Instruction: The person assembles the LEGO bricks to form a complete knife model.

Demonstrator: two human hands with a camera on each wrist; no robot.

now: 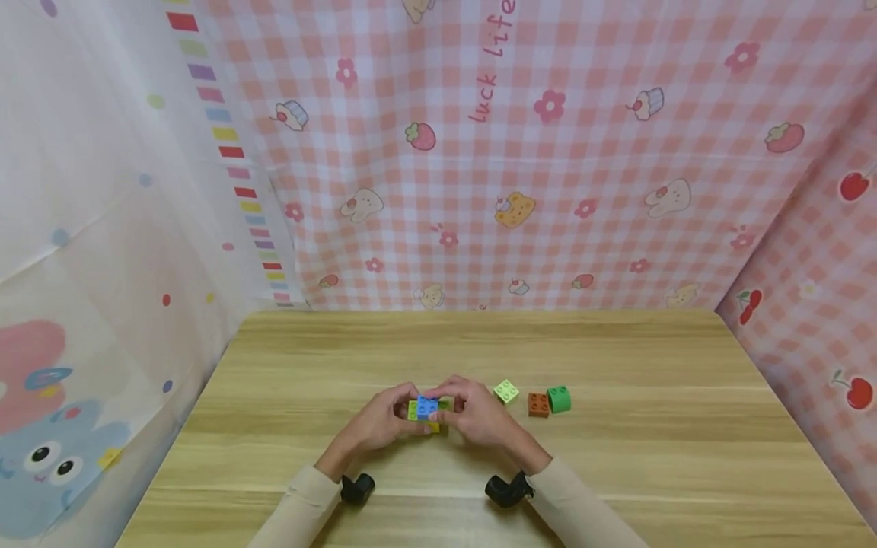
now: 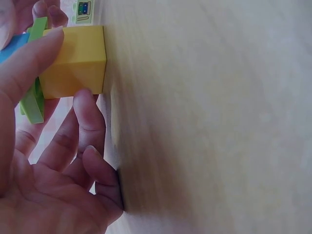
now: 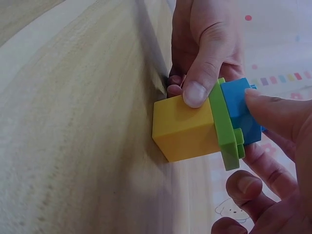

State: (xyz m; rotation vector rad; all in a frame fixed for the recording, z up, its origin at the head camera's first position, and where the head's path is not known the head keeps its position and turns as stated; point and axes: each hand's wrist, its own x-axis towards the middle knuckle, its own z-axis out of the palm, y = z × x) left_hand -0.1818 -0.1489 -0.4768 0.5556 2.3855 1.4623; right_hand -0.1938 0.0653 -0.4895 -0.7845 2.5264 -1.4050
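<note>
A small stack of toy building bricks is between both hands: a yellow block (image 3: 185, 131) at the bottom, a flat lime-green brick (image 3: 223, 122) on it, and a blue brick (image 1: 428, 408) on top. My left hand (image 1: 385, 419) grips the yellow block, its thumb on one side and fingers on another. With thumb and fingers, my right hand (image 1: 476, 415) pinches the blue brick. In the right wrist view the blue brick sits against the green one, whose ends stick out past it. Whether the yellow block touches the table (image 1: 425, 502) I cannot tell.
Right of the hands lie a light green brick (image 1: 506, 392), a reddish-brown brick (image 1: 537, 405) and a green rounded brick (image 1: 559, 399), the last two side by side. Patterned cloth (image 1: 548, 167) hangs behind the table and along both sides.
</note>
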